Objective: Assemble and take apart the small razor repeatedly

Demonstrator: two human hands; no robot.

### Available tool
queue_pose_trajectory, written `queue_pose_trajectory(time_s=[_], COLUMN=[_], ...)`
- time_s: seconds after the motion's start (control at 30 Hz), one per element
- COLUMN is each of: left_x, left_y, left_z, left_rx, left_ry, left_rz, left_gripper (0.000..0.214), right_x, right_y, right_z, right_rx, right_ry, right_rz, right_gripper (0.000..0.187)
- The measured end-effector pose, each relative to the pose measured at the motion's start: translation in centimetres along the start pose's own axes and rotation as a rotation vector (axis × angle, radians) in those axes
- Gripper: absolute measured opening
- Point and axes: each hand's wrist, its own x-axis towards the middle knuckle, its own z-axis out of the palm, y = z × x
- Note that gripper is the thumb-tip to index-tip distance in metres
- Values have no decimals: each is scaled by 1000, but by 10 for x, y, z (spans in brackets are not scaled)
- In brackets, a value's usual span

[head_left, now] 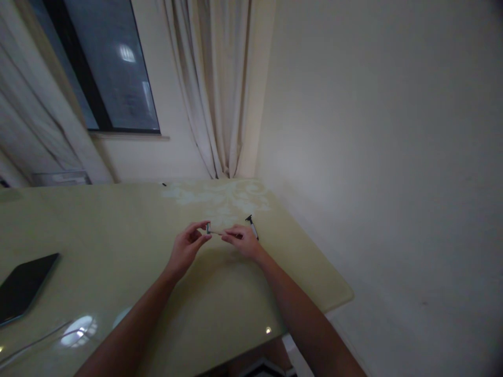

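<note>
A razor (216,232) with a pale, thin handle is held level between my hands, above the table. My left hand (186,247) pinches the razor's head by its top and bottom edges between thumb and fingertips. The handle's other end is in the closed fingers of my right hand (242,241), which cover part of it. Just beyond my right hand lies a second razor (253,228), with a black head and a grey and black handle; my hand hides part of it from view.
The glossy pale table (118,225) meets the wall (373,157) on the right. A dark flat device (27,285) lies at the left, with a cable (35,343) nearer me. One small black object (164,184) sits at the far edge, before the curtain (220,94).
</note>
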Motion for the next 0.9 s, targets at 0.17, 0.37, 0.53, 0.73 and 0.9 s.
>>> queue_pose_trajectory(time_s=[0.17,0.37,0.53,0.73,0.9], left_x=[0,0,0,-2,-2], left_y=[2,2,2,0,-3], left_z=[0,1,0,1,1], left_rx=[1,8,5,-3,11], left_ry=[4,-8,-8,-25,-32], left_rz=[-7,2,-5,9,2], left_gripper=[47,45,45,45,44], right_x=[0,0,2,3,3], right_y=[1,1,-3,-4,-3], right_z=[-1,-3,-7,-12,-12], right_rx=[-37,42,-27,-30,-41], right_ry=[106,-6,122,-10,6], right_rz=[20,-29,14,-10,0], right_gripper=[32,33,31,27,31])
